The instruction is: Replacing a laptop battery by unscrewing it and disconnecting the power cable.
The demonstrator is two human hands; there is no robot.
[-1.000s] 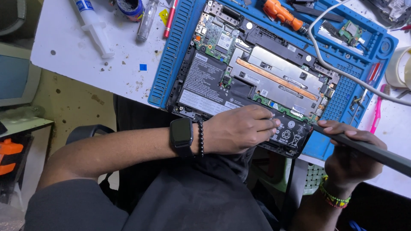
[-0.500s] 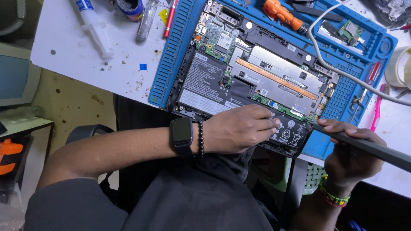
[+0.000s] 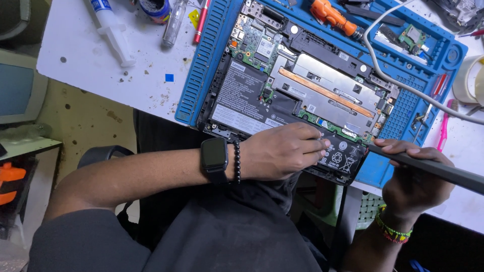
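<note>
White surface [image 3: 101,70] is carrying a blue mat [image 3: 201,60] and opened laptop [image 3: 302,95]. Left hand [image 3: 282,151], grip pinching at the battery [image 3: 338,156], is staying put; right hand [image 3: 413,171] is still gripping the lid [image 3: 433,168] just beside it.

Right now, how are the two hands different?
The left hand lies knuckles up on the open laptop, fingertips on its black battery; the right hand sits off the laptop's corner, gripping a dark flat panel. The left wrist wears a black watch and dark beads; the right wrist wears a colourful bead bracelet. Both are bare.
</note>
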